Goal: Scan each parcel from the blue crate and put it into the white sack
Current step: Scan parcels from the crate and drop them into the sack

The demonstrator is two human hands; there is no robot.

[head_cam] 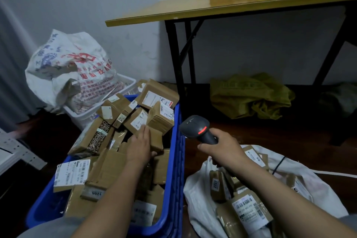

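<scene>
- Dozens of parcels [108,168] fill the blue crate [178,141], one marked "1205".
- Left hand [139,146] lies flat on them.
- Right hand [225,149] grips scanner [195,126] just beside crate; parcel [216,183] in white sack [197,187] reads "2207".

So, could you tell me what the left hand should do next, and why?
Probably the left hand should close its grip on the small brown parcel it rests on in the blue crate and lift it to the scanner, which the right hand holds beside the crate.
</scene>
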